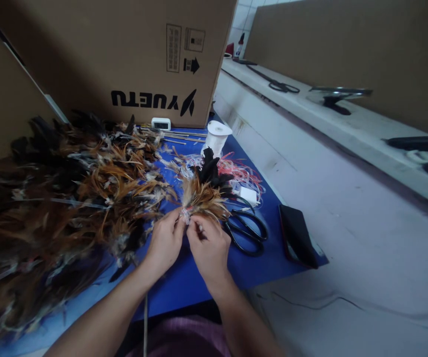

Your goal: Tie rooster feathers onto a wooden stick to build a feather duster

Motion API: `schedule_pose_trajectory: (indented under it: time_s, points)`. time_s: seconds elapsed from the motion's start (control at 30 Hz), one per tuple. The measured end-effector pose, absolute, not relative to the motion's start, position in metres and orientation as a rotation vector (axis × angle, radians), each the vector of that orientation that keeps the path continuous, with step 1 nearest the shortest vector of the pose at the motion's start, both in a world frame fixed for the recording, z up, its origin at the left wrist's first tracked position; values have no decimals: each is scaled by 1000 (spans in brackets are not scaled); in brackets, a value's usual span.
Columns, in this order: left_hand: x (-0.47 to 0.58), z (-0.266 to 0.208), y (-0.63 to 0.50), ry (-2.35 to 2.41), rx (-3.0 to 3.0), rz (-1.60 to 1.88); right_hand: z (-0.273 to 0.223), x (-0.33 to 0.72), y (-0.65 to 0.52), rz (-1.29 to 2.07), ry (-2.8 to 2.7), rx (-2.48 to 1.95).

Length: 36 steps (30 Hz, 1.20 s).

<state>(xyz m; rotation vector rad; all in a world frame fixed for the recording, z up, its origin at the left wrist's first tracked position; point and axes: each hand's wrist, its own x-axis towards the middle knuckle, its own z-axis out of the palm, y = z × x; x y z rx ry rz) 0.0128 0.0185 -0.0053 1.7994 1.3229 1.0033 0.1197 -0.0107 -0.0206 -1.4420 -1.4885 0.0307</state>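
Over the blue table (199, 282), my left hand (166, 239) and my right hand (211, 244) meet at the base of a feather bundle (203, 194). Its feathers are brown and tan, with black tips pointing away from me. Whitish and reddish binding shows at the bundle's base between my fingertips. Both hands are closed in a pinch there; the exact grip of each finger is partly hidden. Black-handled scissors (249, 232) lie just right of my right hand. To the left spreads a large heap of brown and black feathers (98, 183).
Behind the bundle stand a white spool (217, 136) and a tangle of red and clear ribbon (241, 171). A small white digital display (160, 123) sits before a big cardboard box (132, 54). A dark phone-like case (297, 235) lies at the right edge, near a white wall ledge (295, 101).
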Motion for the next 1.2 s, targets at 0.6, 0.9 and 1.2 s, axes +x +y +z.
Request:
schedule_pose_trajectory:
  time_s: [0.6, 0.9, 1.2]
  points:
    - [13, -7, 19, 1325, 1804, 997, -19, 121, -17, -152, -1703, -1417]
    - [12, -5, 17, 1338, 1812, 964, -17, 128, -3, 595, -1255, -1375]
    - [11, -3, 17, 1337, 1793, 859, -17, 141, 5, 1467, -836, -1081]
